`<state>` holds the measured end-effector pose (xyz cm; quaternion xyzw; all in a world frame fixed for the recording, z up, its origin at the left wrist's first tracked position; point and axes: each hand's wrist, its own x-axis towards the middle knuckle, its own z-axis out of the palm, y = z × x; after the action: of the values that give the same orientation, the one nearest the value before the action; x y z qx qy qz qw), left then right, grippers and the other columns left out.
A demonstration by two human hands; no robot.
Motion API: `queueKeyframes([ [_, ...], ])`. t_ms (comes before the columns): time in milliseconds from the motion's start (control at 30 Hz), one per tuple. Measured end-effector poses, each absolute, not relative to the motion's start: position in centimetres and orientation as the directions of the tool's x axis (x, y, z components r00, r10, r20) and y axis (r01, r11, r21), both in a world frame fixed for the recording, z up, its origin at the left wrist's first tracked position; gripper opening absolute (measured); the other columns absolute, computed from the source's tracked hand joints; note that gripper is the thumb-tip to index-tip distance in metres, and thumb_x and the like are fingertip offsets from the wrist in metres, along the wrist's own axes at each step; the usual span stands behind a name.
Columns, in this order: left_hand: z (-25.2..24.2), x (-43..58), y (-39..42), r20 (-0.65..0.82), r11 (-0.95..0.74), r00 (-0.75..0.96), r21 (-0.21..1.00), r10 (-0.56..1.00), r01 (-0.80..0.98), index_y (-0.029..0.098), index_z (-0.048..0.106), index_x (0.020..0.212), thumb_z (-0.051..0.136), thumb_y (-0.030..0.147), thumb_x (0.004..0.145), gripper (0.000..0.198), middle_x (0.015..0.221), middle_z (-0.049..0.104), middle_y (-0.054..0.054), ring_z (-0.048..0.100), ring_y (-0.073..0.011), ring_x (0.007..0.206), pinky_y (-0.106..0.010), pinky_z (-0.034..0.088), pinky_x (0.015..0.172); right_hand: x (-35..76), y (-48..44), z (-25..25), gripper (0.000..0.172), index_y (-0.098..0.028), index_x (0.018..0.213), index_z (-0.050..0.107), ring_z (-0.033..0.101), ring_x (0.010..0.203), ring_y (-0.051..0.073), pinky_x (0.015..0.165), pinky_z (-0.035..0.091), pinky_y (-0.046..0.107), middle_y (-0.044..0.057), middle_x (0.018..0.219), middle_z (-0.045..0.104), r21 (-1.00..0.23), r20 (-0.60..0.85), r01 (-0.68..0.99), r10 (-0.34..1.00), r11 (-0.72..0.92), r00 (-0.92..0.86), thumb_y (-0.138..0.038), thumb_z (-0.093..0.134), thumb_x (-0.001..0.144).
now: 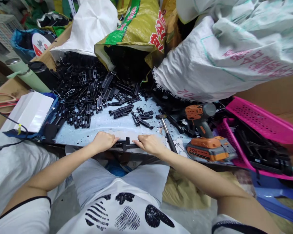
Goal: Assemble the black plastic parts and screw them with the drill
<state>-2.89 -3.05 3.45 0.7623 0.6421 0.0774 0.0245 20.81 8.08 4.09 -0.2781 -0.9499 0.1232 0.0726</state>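
Both hands grip one black plastic bracket-like part (127, 144) at the table's front edge. My left hand (104, 141) is closed on its left end, and my right hand (150, 144) is closed on its right end. A short block stands up from the part's middle, between the hands. Just beyond lie a few loose black hinged pieces (144, 117) and a couple of longer black strips (121, 111). To the right of my right hand rests a hammer (166, 130) with a dark handle. The fingertips partly hide the part's ends.
A large heap of black plastic parts (85, 91) covers the back left. An orange cordless drill (203, 130) stands at right beside a pink basket (234, 143) of black parts. Behind are a white sack (210, 61) and a yellow-green sack (139, 29). Red scissors (5, 103) lie far left.
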Motion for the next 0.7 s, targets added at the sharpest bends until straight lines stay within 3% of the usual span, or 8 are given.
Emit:
queueKeyframes([
  [133,3.0,-2.4,-4.2,0.133,-0.234,0.213,0.175,0.968,0.956,0.015,0.062,0.067,0.021,0.050,0.096,0.062,0.057,0.063,-0.009,0.057,-0.0169,0.051,-0.025,0.034,0.049,21.1,7.6,4.8,0.059,-0.018,0.059,0.050,0.045,0.048,0.013,0.049,0.023,0.027,0.005,0.055,0.054,-0.283,0.156,0.436,0.490,0.854,-0.858,-0.063,0.028,0.091],
  [200,3.8,-1.9,-5.3,0.220,-0.309,0.252,0.282,0.942,0.908,0.017,0.059,0.064,0.016,0.050,0.097,0.063,0.054,0.060,-0.007,0.055,-0.0157,0.050,-0.026,0.035,0.050,21.6,6.8,6.1,0.059,-0.019,0.058,0.047,0.044,0.047,0.012,0.049,0.025,0.026,0.003,0.052,0.050,-0.401,0.228,0.294,0.406,0.867,-0.885,-0.063,0.027,0.091],
  [267,5.1,-0.9,-6.6,0.330,-0.466,0.344,0.442,0.879,0.766,0.018,0.056,0.062,0.008,0.052,0.096,0.067,0.052,0.057,-0.005,0.053,-0.0147,0.049,-0.026,0.036,0.051,22.0,5.4,7.5,0.058,-0.021,0.058,0.045,0.043,0.047,0.012,0.049,0.027,0.027,0.001,0.050,0.046,-0.581,0.308,0.046,0.271,0.813,-0.912,-0.063,0.025,0.092],
  [367,6.8,1.7,-8.6,0.470,-0.596,0.367,0.652,0.803,0.470,0.019,0.053,0.064,0.003,0.053,0.095,0.067,0.050,0.052,-0.004,0.050,-0.0139,0.047,-0.027,0.036,0.050,22.0,2.1,8.1,0.055,-0.022,0.060,0.042,0.041,0.045,0.013,0.048,0.030,0.027,-0.001,0.048,0.042,-0.789,0.455,-0.305,0.175,0.533,-0.873,-0.064,0.024,0.091],
  [433,7.1,4.0,-9.5,0.537,-0.601,0.270,0.719,0.800,0.350,0.019,0.051,0.066,0.008,0.051,0.096,0.061,0.049,0.050,-0.002,0.047,-0.0132,0.045,-0.027,0.035,0.048,21.1,-0.5,7.0,0.052,-0.023,0.063,0.041,0.039,0.043,0.012,0.047,0.031,0.027,-0.001,0.049,0.041,-0.826,0.537,-0.420,0.297,0.376,-0.790,-0.063,0.026,0.091],
  [500,6.7,6.0,-9.8,0.616,-0.620,0.127,0.713,0.777,0.327,0.019,0.053,0.075,0.012,0.051,0.096,0.056,0.054,0.053,-0.003,0.050,-0.0137,0.048,-0.027,0.038,0.049,19.5,-2.7,5.3,0.050,-0.023,0.072,0.043,0.044,0.049,0.014,0.050,0.037,0.028,0.001,0.057,0.045,-0.828,0.560,-0.449,0.543,0.337,-0.626,-0.066,0.026,0.088],
  [600,5.1,7.3,-9.0,0.752,-0.673,0.014,0.582,0.659,0.455,0.018,0.057,0.104,0.012,0.056,0.094,0.060,0.075,0.063,-0.008,0.061,-0.0184,0.071,-0.030,0.048,0.063,16.6,-3.7,2.8,0.051,-0.024,0.093,0.045,0.056,0.081,0.022,0.070,0.047,0.039,0.008,0.088,0.052,-0.840,0.497,-0.401,0.813,0.365,-0.302,-0.068,0.020,0.085],
  [700,2.7,6.0,-6.9,0.826,-0.648,0.094,0.359,0.556,0.672,0.016,0.049,0.127,0.010,0.060,0.092,0.068,0.093,0.064,-0.012,0.061,-0.0224,0.091,-0.033,0.049,0.073,14.3,0.2,1.5,0.041,-0.026,0.103,0.047,0.051,0.105,0.023,0.089,0.044,0.044,0.009,0.108,0.050,-0.859,0.497,-0.300,0.814,0.414,-0.299,-0.057,0.023,0.089],
])
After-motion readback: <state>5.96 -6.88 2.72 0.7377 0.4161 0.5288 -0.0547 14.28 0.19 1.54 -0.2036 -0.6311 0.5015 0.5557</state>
